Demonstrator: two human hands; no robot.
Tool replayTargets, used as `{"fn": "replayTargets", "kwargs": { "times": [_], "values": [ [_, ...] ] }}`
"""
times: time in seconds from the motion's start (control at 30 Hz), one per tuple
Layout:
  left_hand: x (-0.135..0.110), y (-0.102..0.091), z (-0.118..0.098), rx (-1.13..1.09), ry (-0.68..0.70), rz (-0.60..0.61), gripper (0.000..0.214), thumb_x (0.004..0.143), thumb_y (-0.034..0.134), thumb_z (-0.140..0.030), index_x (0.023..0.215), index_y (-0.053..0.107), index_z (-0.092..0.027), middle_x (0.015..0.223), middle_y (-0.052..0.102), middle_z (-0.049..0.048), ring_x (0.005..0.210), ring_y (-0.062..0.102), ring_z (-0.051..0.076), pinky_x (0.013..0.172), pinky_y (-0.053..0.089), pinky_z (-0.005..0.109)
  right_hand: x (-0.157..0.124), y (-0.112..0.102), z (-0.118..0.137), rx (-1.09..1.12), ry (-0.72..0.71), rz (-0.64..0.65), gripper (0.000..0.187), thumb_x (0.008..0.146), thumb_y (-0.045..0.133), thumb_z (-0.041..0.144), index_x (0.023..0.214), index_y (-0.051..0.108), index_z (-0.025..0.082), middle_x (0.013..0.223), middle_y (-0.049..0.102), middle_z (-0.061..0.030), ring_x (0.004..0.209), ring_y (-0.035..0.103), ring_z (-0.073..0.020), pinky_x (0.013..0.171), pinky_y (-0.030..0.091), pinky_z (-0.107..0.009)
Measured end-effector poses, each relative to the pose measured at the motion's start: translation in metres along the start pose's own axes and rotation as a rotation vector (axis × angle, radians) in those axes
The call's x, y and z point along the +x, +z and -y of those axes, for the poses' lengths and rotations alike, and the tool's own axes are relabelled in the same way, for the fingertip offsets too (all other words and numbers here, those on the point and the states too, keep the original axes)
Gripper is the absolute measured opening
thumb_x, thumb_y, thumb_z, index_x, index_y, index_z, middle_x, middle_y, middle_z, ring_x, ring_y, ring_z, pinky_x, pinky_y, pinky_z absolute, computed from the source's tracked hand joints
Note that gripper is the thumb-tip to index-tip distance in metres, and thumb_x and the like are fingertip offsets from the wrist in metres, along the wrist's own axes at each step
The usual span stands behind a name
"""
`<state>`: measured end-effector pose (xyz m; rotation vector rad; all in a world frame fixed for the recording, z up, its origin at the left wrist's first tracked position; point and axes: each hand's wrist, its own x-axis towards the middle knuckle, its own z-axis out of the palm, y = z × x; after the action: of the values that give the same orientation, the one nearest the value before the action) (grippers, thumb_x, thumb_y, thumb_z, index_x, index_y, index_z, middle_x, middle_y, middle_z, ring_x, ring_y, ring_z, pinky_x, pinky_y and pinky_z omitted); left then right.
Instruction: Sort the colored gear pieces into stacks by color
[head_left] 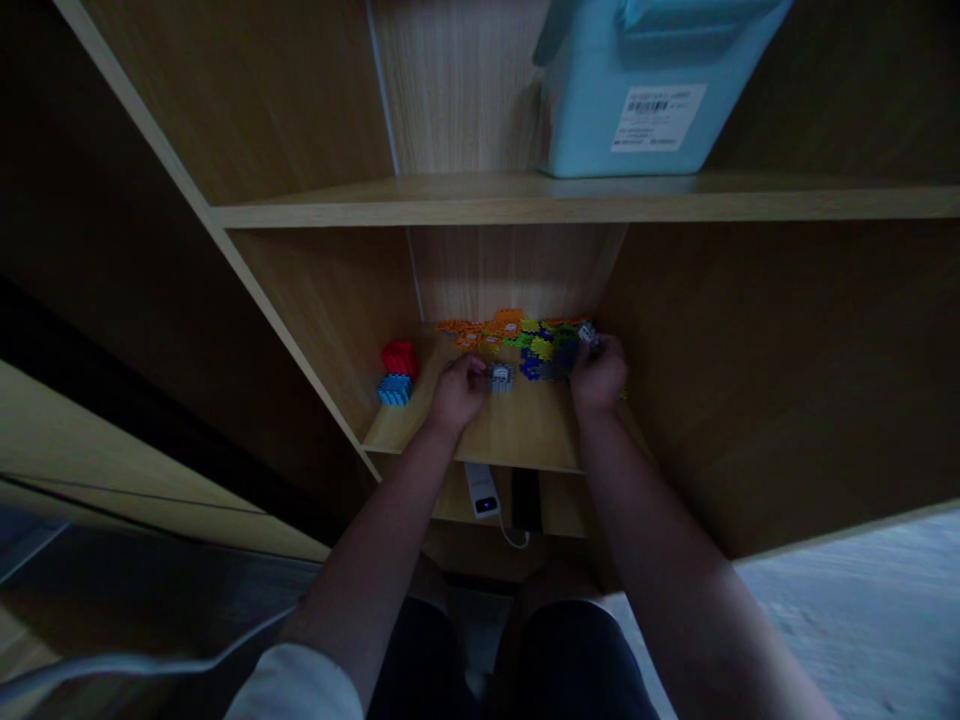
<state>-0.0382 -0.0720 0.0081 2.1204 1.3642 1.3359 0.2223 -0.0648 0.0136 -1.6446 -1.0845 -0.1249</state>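
Left hand (pixel 457 392) is curling its fingers round a grey block (pixel 499 376), gripping it at the block's L edge, low over the shelf board (pixel 517 437); R hand (pixel 598 378) is closing on a small grey piece (pixel 587 332) at its fingertips, right by the compartment's R wall. Lower compartment is holding everything loose: a pile of toothed blocks (pixel 517 340) (orange, yellow, green, blue) lying along the back, w/ a red stack (pixel 398 357) sitting behind a blue stack (pixel 394 389) at the L side, apart from the pile. Upper shelf is carrying a pale blue lidded box (pixel 585 120) w/ a white label (pixel 649 117); contents not showing. Grey block is looking squarish w/ notched edges, approx. level, long axis running L-R btwn the hands; too dim to tell which face is up. Small grey piece is sticking up past the knuckles, tilt unclear
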Motion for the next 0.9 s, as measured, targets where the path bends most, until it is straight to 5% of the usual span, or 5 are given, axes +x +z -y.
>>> {"fn": "replayTargets", "kwargs": {
  "times": [0.2, 0.53, 0.9],
  "values": [
    [0.0, 0.0, 0.001, -0.02, 0.006, -0.017, 0.025, 0.087, 0.061, -0.003, 0.102, 0.069, -0.021, 0.102, 0.078, 0.0049, 0.097, 0.073, 0.02, 0.095, 0.059, 0.035, -0.004, -0.007, 0.008, 0.091, -0.106, -0.028, 0.025, 0.103, 0.052, 0.032, 0.117, 0.067, 0.018, 0.117, 0.07, -0.0168, 0.113, 0.067, -0.0317, 0.103, 0.053, -0.046],
    [-0.008, -0.008, -0.016, -0.015, 0.179, 0.01, 0.043, 0.1, 0.073, -0.027, 0.142, 0.064, -0.025, 0.105, 0.079, 0.0052, 0.109, 0.073, 0.023, 0.108, 0.055, 0.04, -0.03, -0.006, 0.037, 0.297, -0.515, 0.386, 0.021, 0.099, 0.06, 0.024, 0.108, 0.079, 0.029, 0.107, 0.069, -0.0076, 0.101, 0.068, -0.026, 0.094, 0.06, -0.041],
    [-0.006, -0.011, -0.012, 0.015, 0.182, -0.016, 0.024, 0.101, 0.07, -0.021, 0.12, 0.081, -0.029, 0.111, 0.083, 0.0045, 0.107, 0.074, 0.024, 0.102, 0.059, 0.041, -0.033, 0.002, 0.037, 0.445, -0.599, 0.552, 0.02, 0.096, 0.078, 0.041, 0.112, 0.078, 0.03, 0.108, 0.073, -0.006, 0.094, 0.07, -0.0235, 0.086, 0.06, -0.038]
  ]
}}
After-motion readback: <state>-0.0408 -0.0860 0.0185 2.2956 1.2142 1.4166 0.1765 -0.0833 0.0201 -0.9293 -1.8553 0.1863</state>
